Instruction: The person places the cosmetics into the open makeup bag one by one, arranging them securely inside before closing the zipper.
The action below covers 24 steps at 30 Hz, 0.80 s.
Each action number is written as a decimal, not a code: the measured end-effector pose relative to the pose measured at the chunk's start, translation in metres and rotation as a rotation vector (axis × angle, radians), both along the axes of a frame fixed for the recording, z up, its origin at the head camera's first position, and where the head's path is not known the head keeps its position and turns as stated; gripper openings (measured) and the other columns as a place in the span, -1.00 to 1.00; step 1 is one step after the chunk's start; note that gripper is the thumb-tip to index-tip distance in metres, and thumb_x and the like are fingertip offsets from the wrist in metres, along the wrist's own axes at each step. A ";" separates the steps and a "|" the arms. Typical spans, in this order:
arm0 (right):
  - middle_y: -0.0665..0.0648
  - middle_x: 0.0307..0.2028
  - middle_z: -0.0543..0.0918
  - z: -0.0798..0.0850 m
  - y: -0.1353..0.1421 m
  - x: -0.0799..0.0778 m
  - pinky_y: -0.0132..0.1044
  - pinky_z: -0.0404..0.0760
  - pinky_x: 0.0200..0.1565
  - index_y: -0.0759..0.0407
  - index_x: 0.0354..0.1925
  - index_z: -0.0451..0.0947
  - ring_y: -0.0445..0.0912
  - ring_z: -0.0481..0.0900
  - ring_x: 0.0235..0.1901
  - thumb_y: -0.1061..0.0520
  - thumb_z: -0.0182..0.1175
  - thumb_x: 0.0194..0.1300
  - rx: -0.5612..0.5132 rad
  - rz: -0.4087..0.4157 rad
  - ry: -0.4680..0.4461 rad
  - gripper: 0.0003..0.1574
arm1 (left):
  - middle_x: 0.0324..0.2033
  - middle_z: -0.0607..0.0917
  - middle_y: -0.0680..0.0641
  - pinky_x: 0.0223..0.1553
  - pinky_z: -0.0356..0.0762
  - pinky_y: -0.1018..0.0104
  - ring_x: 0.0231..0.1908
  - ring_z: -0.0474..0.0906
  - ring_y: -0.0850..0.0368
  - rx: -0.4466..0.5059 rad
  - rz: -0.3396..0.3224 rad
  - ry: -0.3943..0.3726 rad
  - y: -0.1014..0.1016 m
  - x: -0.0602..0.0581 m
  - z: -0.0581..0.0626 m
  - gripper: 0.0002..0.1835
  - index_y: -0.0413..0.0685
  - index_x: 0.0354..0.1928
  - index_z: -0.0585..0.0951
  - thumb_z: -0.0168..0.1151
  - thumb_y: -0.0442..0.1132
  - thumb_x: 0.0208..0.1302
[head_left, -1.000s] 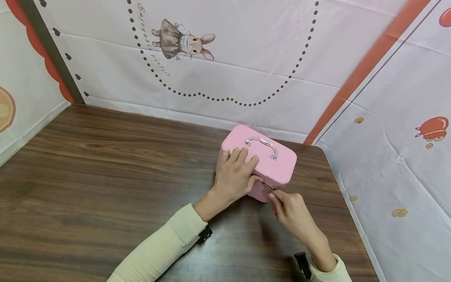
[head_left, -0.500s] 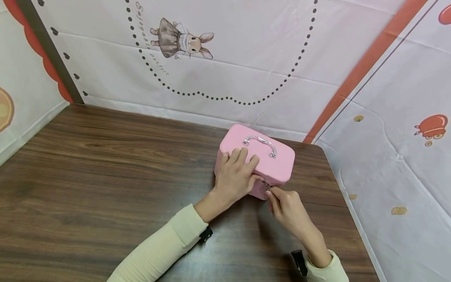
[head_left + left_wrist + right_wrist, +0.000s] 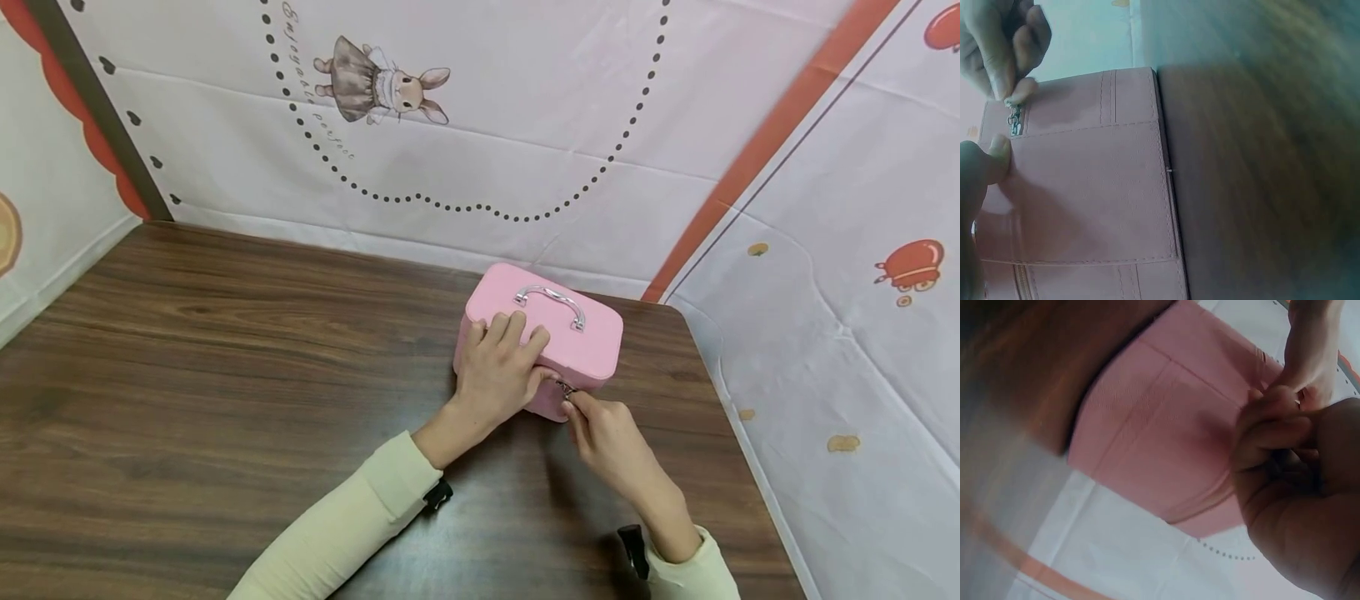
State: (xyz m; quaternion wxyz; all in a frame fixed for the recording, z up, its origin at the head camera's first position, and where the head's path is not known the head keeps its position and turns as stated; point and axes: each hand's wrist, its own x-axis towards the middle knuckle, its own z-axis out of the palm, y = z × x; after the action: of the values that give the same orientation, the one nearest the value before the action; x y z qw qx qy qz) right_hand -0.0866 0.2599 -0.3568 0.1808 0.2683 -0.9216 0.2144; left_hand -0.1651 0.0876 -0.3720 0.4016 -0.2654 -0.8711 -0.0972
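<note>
A pink zip-up case (image 3: 592, 350) with a silver handle (image 3: 551, 293) on its lid stands near the back right of the table. My left hand (image 3: 495, 371) lies on the lid with its fingers spread, and its thumb presses the case's side by the zip. My right hand (image 3: 611, 437) pinches a small metal zip pull (image 3: 566, 389) just right of that thumb. In the left wrist view the zip pull (image 3: 1015, 119) hangs from the right fingertips above the left thumb (image 3: 997, 159). The right wrist view shows curled right fingers (image 3: 1272, 428) hiding the pull.
The dark wood table (image 3: 247, 375) extends widely to the left of the case. A printed white cloth (image 3: 480, 125) hangs behind it, close to the case's back corner. Another patterned cloth (image 3: 817, 350) borders the table's right edge.
The right hand and zip pull have shifted slightly left, nearer the left thumb. The case has also moved slightly left in view. The left hand stays on the lid.
</note>
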 end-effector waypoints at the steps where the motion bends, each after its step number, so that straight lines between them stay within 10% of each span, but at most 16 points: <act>1: -0.19 -0.69 0.24 0.001 0.001 0.000 -0.51 0.23 -0.69 0.10 -0.57 0.34 -0.39 0.16 -0.72 0.40 0.17 0.25 0.015 -0.006 -0.016 -0.64 | -0.25 0.44 -0.06 -0.21 0.26 0.11 -0.21 0.34 -0.01 0.004 -0.004 -0.002 0.000 0.000 0.001 -0.41 0.10 -0.19 0.50 0.29 0.37 -0.09; 15: -0.17 -0.67 0.43 0.028 0.034 0.014 -0.42 0.43 -0.57 0.26 -0.13 0.59 -0.40 0.36 -0.66 0.35 0.05 0.37 0.110 -0.009 -0.346 -0.80 | -0.15 0.46 -0.05 -0.09 0.26 0.13 -0.11 0.35 0.00 0.025 -0.038 -0.066 -0.009 0.002 0.004 -0.50 0.24 0.01 0.59 0.27 0.26 0.06; 20: -0.14 -0.66 0.45 0.041 0.052 0.007 -0.43 0.39 -0.59 0.18 -0.33 0.61 -0.34 0.36 -0.68 0.33 0.15 0.31 0.040 -0.112 -0.084 -0.87 | -0.15 0.46 -0.04 -0.11 0.27 0.13 -0.12 0.35 0.01 0.039 -0.072 -0.050 -0.013 0.000 0.005 -0.53 0.24 0.00 0.60 0.22 0.25 0.10; 24: 0.05 -0.35 0.63 0.039 0.060 -0.017 -0.43 0.53 -0.41 0.27 -0.11 0.61 -0.18 0.56 -0.41 0.40 0.17 0.26 -0.077 -0.142 0.106 -0.77 | -0.17 0.48 -0.04 -0.17 0.27 0.11 -0.15 0.36 0.01 0.072 -0.125 -0.017 -0.021 -0.008 0.001 -0.55 0.24 -0.06 0.61 0.15 0.28 0.09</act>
State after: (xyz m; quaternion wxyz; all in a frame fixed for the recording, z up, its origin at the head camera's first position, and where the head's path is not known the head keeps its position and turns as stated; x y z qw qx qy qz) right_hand -0.1036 0.3200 -0.3175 0.2542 0.2062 -0.9185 0.2218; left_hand -0.1736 0.0670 -0.3715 0.3967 -0.3036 -0.8522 -0.1558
